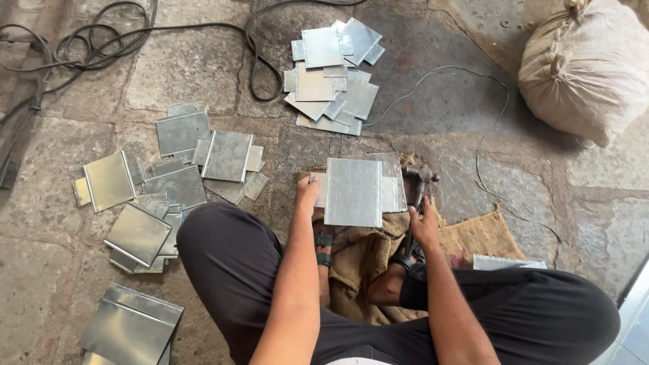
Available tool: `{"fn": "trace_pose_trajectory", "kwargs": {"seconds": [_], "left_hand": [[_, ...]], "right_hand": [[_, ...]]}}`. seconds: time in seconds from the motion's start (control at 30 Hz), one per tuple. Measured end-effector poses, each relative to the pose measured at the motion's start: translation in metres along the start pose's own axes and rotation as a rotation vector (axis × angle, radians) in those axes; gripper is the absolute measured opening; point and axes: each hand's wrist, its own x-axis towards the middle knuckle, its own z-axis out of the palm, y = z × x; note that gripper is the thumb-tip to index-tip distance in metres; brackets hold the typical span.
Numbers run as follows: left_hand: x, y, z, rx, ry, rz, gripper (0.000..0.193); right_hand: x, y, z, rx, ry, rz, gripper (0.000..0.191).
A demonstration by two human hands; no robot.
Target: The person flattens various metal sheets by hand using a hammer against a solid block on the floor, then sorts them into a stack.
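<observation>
We held a flat rectangular grey sheet-metal panel [353,192] over brown burlap sacking [473,238], our left hand [307,192] pinching its left edge, our right hand [424,226] curled round a dark hammer handle [414,209], beside a tied, bulging beige cloth sack [587,64], contents hidden

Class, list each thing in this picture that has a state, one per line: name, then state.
Left hand: gripping the sheet's left edge.
Right hand: closed around the hammer handle.
Metal sheet: flat, on other sheets.
Hammer: held, head beside the sheets.
Sack: full, tied shut.
Cable: loosely coiled on the floor.
</observation>
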Motion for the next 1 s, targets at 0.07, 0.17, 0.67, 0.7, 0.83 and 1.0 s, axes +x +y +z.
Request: {"fn": "trace_pose_trajectory", "kwargs": {"seconds": [0.07,0.17,0.67,0.7,0.83,1.0], "left_hand": [[0.003,0.009,0.002,0.04,0.06,-0.003,0.026],[0.015,0.026,0.01,0.1,0.225,-0.127,0.036],[0.017,-0.004,0.081,-0.316,0.383,0.09,0.033],[0.015,-0.006,0.087,-0.17,0.398,0.14,0.03],[0.008,-0.01,0.098,-0.201,0.279,0.234,0.029],[-0.001,-0.019,0.1,-0.164,0.197,0.057,0.028]], "right_hand": [[-0.002,0.005,-0.002,0.056,0.036,0.027,0.067],[-0.001,0.017,-0.007,-0.012,0.111,0.066,0.063],[-0.147,0.113,-0.328,0.708,0.843,-0.321,0.029],[-0.16,0.145,-0.337,0.721,0.942,-0.273,0.028],[-0.197,0.259,-0.305,0.58,0.977,0.135,0.025],[-0.252,0.312,-0.224,0.475,0.914,0.743,0.053]]}}
